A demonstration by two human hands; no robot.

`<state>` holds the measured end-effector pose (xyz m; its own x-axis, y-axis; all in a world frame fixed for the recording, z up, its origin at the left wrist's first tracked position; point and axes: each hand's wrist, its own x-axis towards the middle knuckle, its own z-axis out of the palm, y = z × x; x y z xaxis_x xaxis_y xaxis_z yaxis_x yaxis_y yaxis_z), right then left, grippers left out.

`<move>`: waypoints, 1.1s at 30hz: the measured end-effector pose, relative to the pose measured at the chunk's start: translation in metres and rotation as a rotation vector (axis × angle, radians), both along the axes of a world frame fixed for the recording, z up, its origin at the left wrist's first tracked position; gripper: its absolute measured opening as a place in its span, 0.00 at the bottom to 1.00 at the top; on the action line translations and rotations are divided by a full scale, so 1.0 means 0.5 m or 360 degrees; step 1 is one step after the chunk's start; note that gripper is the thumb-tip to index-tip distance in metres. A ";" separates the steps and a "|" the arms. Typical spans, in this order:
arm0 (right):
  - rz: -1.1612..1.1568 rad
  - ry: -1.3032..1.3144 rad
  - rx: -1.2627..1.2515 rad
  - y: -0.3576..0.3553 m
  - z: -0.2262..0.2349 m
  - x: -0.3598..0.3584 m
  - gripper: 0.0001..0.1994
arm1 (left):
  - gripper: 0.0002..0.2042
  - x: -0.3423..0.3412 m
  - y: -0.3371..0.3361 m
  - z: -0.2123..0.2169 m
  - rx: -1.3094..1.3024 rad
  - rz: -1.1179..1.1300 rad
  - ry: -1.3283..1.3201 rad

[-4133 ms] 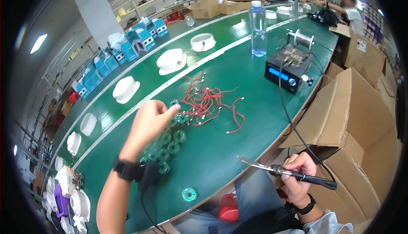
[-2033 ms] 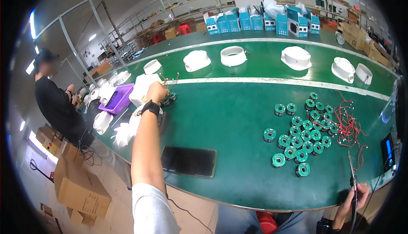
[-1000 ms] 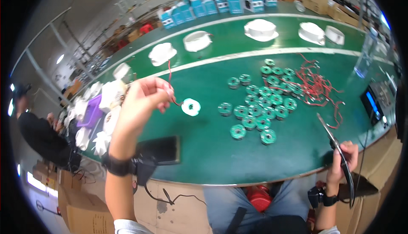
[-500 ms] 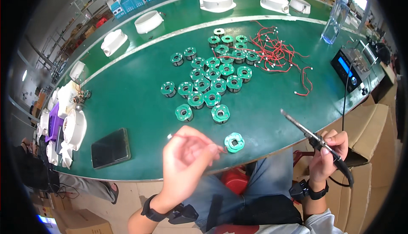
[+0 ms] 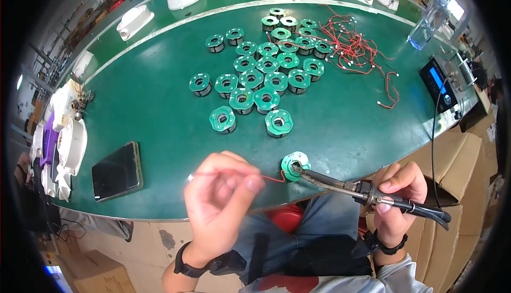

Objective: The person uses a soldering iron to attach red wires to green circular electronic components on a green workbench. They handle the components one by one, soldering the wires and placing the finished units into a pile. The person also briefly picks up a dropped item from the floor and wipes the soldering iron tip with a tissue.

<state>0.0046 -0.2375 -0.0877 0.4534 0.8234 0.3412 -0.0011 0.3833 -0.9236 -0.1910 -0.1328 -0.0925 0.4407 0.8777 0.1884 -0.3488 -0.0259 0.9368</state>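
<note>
Near the table's front edge lies a motor stator (image 5: 289, 160) with a green circuit board on top. My left hand (image 5: 217, 200) is closed on a thin red wire (image 5: 275, 179). One end of this wire meets the board's left edge; a white plug is on the other end, beyond my fingers. In my right hand (image 5: 398, 193) is a soldering iron (image 5: 340, 184), gripped by its dark handle. Its tip overlaps the board near the centre hole; whether it touches cannot be made out. Several similar stators (image 5: 253, 78) stand upright in a group farther back.
A tangle of red wires (image 5: 351, 45) lies at the back right, near a clear bottle (image 5: 423, 31) and a soldering station (image 5: 440, 84). At left are a phone (image 5: 118, 171) and white housings (image 5: 71, 143). Cardboard boxes (image 5: 452, 160) stand beyond the right edge.
My right hand has brought the soldering iron left and down, from above the table to the stator. The left hand keeps the wire at the board. The whole view has shifted slightly.
</note>
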 end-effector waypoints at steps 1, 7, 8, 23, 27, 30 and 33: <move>-0.0001 0.0016 0.0027 0.001 -0.005 -0.005 0.10 | 0.06 -0.001 0.001 0.000 0.0020 -0.0008 0.0009; 0.0069 0.0070 0.0143 0.008 -0.027 -0.017 0.10 | 0.06 -0.003 0.001 -0.004 0.0032 0.0030 -0.0048; 0.0082 0.0092 0.0142 0.010 -0.029 -0.018 0.10 | 0.06 -0.002 0.002 -0.004 0.0011 0.0040 -0.0065; 0.0123 0.0082 0.0157 0.011 -0.036 -0.021 0.10 | 0.06 -0.005 0.002 -0.004 0.0026 0.0048 -0.0037; 0.0121 0.0095 0.0161 0.011 -0.034 -0.024 0.10 | 0.06 -0.005 0.001 -0.004 0.0014 0.0036 -0.0041; 0.0119 0.0086 0.0158 0.012 -0.035 -0.024 0.10 | 0.06 -0.006 0.001 -0.005 0.0016 0.0033 -0.0044; 0.0101 0.0076 0.0145 0.010 -0.033 -0.025 0.09 | 0.06 -0.007 0.000 -0.004 0.0021 0.0029 -0.0040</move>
<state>-0.0079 -0.2324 -0.1043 0.4190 0.8174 0.3953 -0.0713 0.4637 -0.8831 -0.1944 -0.1330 -0.0944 0.4197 0.8828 0.2110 -0.3719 -0.0448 0.9272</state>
